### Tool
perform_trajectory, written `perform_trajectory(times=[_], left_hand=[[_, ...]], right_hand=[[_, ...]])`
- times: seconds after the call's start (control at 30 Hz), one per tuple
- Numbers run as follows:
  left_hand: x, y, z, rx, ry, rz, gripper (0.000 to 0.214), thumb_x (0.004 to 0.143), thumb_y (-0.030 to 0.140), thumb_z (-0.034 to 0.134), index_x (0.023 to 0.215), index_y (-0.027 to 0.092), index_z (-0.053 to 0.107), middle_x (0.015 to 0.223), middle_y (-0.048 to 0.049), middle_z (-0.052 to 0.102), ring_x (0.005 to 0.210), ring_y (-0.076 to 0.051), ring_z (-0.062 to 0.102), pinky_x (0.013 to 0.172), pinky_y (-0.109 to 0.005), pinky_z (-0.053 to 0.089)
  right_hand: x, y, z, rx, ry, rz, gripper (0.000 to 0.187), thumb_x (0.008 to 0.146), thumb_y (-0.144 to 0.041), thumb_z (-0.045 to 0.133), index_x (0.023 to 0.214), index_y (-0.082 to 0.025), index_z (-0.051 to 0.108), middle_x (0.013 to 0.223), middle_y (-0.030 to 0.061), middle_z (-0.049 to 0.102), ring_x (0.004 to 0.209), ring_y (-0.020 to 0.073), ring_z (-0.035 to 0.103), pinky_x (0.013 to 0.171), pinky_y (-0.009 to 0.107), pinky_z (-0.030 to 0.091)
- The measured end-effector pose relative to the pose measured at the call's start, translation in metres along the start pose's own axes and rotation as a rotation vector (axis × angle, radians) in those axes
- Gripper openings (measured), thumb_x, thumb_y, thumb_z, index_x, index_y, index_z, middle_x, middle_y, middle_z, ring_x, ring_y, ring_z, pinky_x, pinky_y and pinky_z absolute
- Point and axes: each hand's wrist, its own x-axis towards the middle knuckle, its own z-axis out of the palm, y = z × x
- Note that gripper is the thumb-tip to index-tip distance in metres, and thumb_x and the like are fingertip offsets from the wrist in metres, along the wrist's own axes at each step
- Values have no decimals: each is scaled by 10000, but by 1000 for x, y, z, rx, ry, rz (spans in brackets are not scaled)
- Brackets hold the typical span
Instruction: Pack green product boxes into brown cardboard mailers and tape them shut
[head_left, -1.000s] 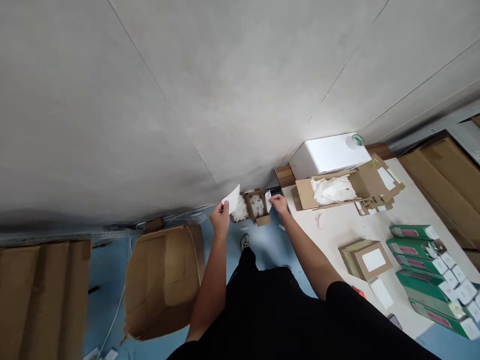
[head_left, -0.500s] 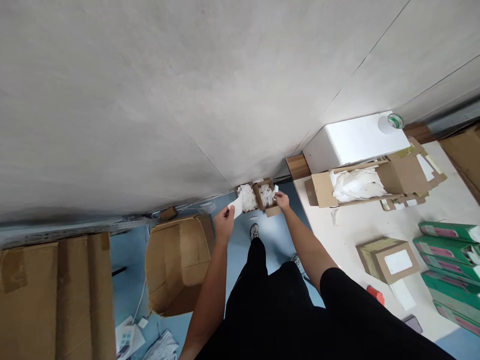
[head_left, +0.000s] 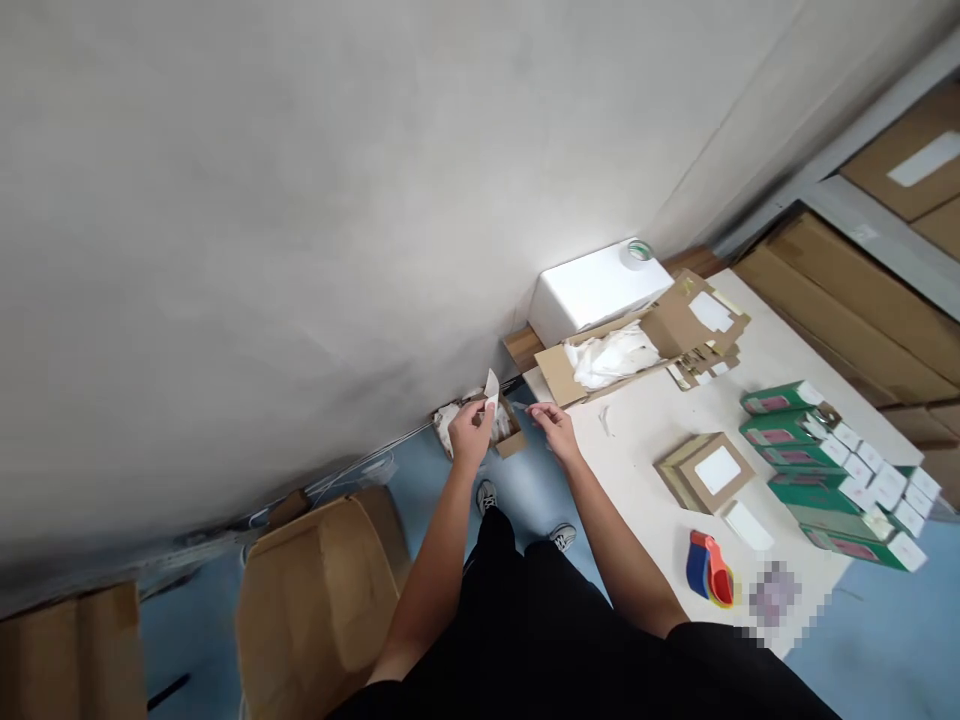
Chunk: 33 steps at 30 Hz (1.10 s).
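My left hand (head_left: 471, 434) is closed on a white paper strip (head_left: 491, 387), which stands up curled above the fingers. To its right, my right hand (head_left: 555, 430) pinches a small thin whitish scrap (head_left: 519, 405), too small to name surely. Both hands are held in the air over the floor boxes. Beneath them, a small cardboard box (head_left: 513, 442) with white scraps sits by the wall, partly hidden by my left hand. A second container of crumpled white paper (head_left: 445, 424) stands left of it.
At right, a white table (head_left: 637, 440) holds an open carton (head_left: 559, 372) of white paper, a taped box (head_left: 701, 472), green boxes (head_left: 776, 430), a tape dispenser (head_left: 709, 570) and a white case (head_left: 592, 285). A large open carton (head_left: 307, 590) stands on the floor at left.
The view has swung to the right, showing more of the table. My left hand has come closer to my right, and its strip now points up. Both hands stay closed.
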Motion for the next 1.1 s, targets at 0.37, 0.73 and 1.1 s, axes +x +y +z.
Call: perform_trajectory(times=[0.37,0.73,1.1], left_hand=[[-105,125,161,64,-324,534,151,915,352,678,840,249,759,893,-90,686,931,-249,660,909,-368,515],[-188,192,279,58,-785,761,366,762,323,858,1110,266,757,1382,-115,624,1308,-333,543,1109,-477,453],[-191,183,368,-230,-903,28,286,697,370,778,783,216,553,780,7,646,727,-143,630,766,-289,526]], right_hand=[[-108,-81,-159,329,266,-59,426,811,-623,717,897,-212,789,972,77,769,988,251,691,802,336,551],[-162,-43,-300,578,728,-52,342,668,-470,806,869,-199,750,839,37,741,733,179,645,643,281,503],[-158,-21,-350,640,882,-96,319,696,-475,806,880,-220,750,855,24,739,719,165,656,701,301,532]])
